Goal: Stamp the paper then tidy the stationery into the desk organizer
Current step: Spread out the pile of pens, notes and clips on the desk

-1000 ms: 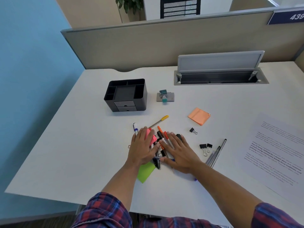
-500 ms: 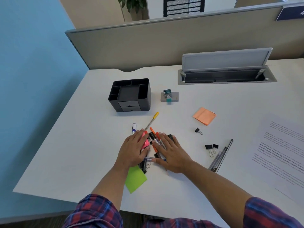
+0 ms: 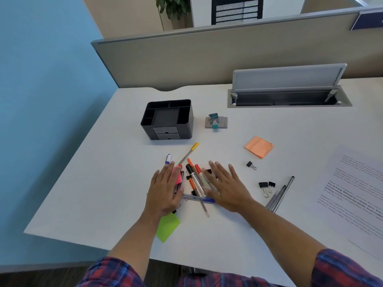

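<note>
A black desk organizer (image 3: 167,120) is sitting on the white bench (image 3: 269,129); sticky pads are showing orange (image 3: 259,149) and green (image 3: 167,227) (sleeves (image 3: 112,272) plaid).

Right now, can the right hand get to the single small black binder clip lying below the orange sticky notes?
Probably yes: the right hand is open, and only bare white desk lies between it and the clip.

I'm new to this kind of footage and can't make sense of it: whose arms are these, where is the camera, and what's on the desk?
The camera sits on a person's head, looking down at their own arms. The left hand and right hand lie flat and open on a pile of pens and markers, holding nothing. On the white desk are a black desk organizer, a stamp, orange sticky notes, binder clips and a printed paper.
</note>
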Motion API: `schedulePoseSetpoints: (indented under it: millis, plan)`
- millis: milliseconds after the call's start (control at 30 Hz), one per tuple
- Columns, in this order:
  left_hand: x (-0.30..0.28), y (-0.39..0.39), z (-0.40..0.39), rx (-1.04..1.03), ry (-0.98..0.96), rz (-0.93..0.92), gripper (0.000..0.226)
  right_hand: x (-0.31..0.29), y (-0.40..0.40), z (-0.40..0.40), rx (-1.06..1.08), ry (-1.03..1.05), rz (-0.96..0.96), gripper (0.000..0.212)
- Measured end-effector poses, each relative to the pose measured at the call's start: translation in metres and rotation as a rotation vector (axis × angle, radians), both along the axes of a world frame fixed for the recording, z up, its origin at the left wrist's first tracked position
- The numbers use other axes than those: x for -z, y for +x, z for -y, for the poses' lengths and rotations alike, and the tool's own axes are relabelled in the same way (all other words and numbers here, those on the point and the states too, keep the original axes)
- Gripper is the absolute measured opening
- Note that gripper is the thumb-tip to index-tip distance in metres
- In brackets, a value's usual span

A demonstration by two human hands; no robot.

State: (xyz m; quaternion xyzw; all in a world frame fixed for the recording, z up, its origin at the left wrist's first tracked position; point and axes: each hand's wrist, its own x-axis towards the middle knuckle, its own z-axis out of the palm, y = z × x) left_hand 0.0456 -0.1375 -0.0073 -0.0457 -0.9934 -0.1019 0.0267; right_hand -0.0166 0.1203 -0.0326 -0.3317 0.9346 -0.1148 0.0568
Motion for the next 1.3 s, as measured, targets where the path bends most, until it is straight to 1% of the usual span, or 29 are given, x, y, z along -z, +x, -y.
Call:
schedulePoseSetpoints:
  millis: [67, 167, 267, 333, 400, 467, 567, 767, 1000, 1300]
  plan:
    - [0.001, 0.012, 0.003, -0.034, -0.049, 0.003, 0.073, -0.002, -0.003, -0.019, 0.089, 0.002, -0.044, 0.067]
    - [0.006, 0.029, 0.008, -0.083, -0.121, 0.062, 0.084, -0.005, -0.006, -0.046, 0.255, 0.067, -0.124, 0.068]
    - [0.011, 0.040, 0.009, -0.150, -0.075, 0.132, 0.093, -0.009, -0.004, -0.066, 0.487, 0.109, -0.179, 0.066]
    - [0.016, 0.045, 0.007, -0.183, -0.036, 0.168, 0.095, -0.010, 0.000, -0.074, 0.628, 0.143, -0.166, 0.064]
    - [0.020, 0.049, 0.002, -0.200, -0.008, 0.190, 0.097, -0.007, 0.004, -0.080, 0.740, 0.139, -0.095, 0.065]
    - [0.025, 0.050, -0.001, -0.210, -0.020, 0.189, 0.100, -0.005, 0.008, -0.084, 0.803, 0.091, -0.004, 0.067]
    - [0.030, 0.050, -0.002, -0.207, -0.025, 0.159, 0.098, -0.002, 0.014, -0.087, 0.792, 0.032, 0.061, 0.066]
    - [0.035, 0.055, 0.001, -0.213, -0.020, 0.100, 0.088, 0.006, 0.024, -0.078, 0.690, -0.036, 0.029, 0.064]
    - [0.038, 0.059, 0.014, -0.176, 0.003, 0.072, 0.075, 0.013, 0.026, -0.057, 0.533, -0.070, 0.042, 0.062]
    - [0.035, 0.063, 0.037, -0.167, 0.016, 0.070, 0.074, 0.014, 0.027, -0.011, 0.337, -0.084, 0.125, 0.063]
